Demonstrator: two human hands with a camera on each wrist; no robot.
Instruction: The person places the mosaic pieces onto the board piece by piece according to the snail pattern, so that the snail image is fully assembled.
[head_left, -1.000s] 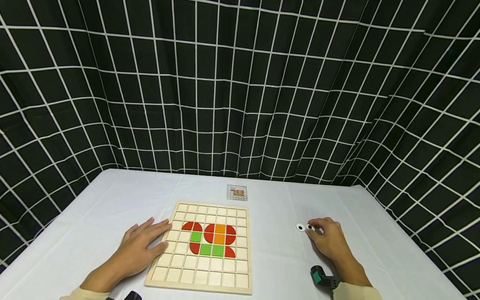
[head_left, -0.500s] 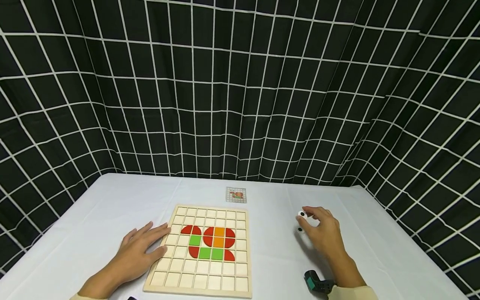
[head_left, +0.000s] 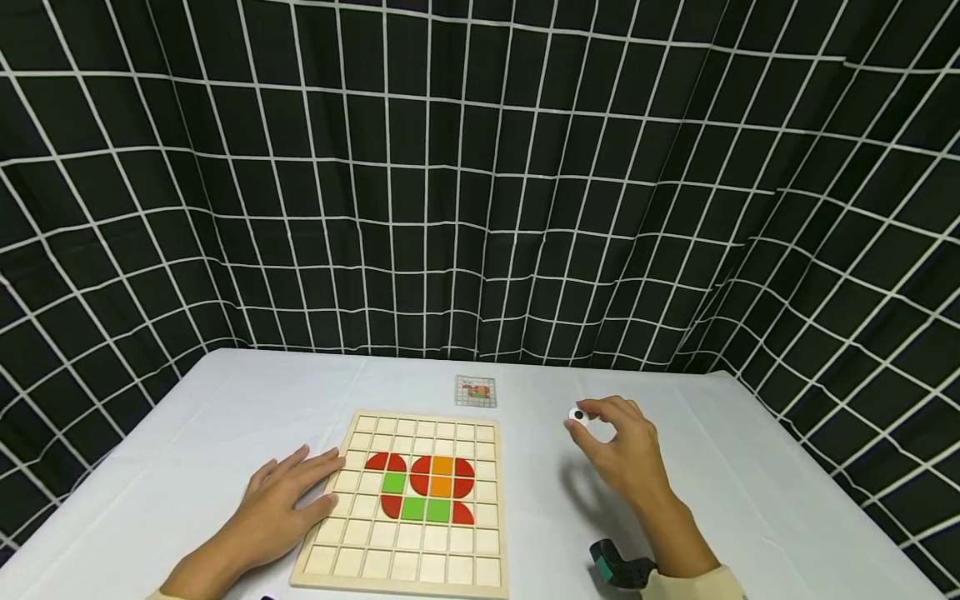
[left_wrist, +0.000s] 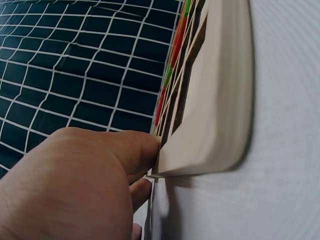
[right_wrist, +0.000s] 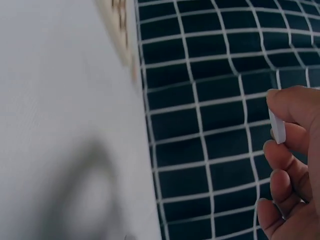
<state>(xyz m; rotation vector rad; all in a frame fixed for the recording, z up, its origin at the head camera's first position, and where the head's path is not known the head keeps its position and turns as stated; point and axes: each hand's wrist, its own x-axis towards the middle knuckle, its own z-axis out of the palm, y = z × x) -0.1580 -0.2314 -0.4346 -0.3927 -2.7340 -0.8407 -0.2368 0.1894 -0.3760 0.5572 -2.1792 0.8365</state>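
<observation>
Between thumb and index finger, my right hand (head_left: 628,454) pinches a white eye disc (head_left: 576,414) with a black dot, held up over the table to the right of the board. The right wrist view catches the disc (right_wrist: 277,129) edge-on. My left hand (head_left: 273,507) lies at the left edge of a wooden grid board (head_left: 397,565), fingers extended, its thumb on the frame in the left wrist view. Set in the board's cells are red quarter-round pieces (head_left: 391,506), green squares (head_left: 438,509) and orange squares (head_left: 442,487). A second eye disc is out of sight.
A small pattern card (head_left: 476,391) lies behind the board on the white tablecloth (head_left: 540,533). A black curtain with white grid lines (head_left: 480,208) closes off the back and sides. A dark strap device (head_left: 618,571) is at the right wrist.
My right hand has picked one eye disc off the table, raised it and brought it left toward the board. The other disc has gone from view. My left hand has stayed at the board's edge.
</observation>
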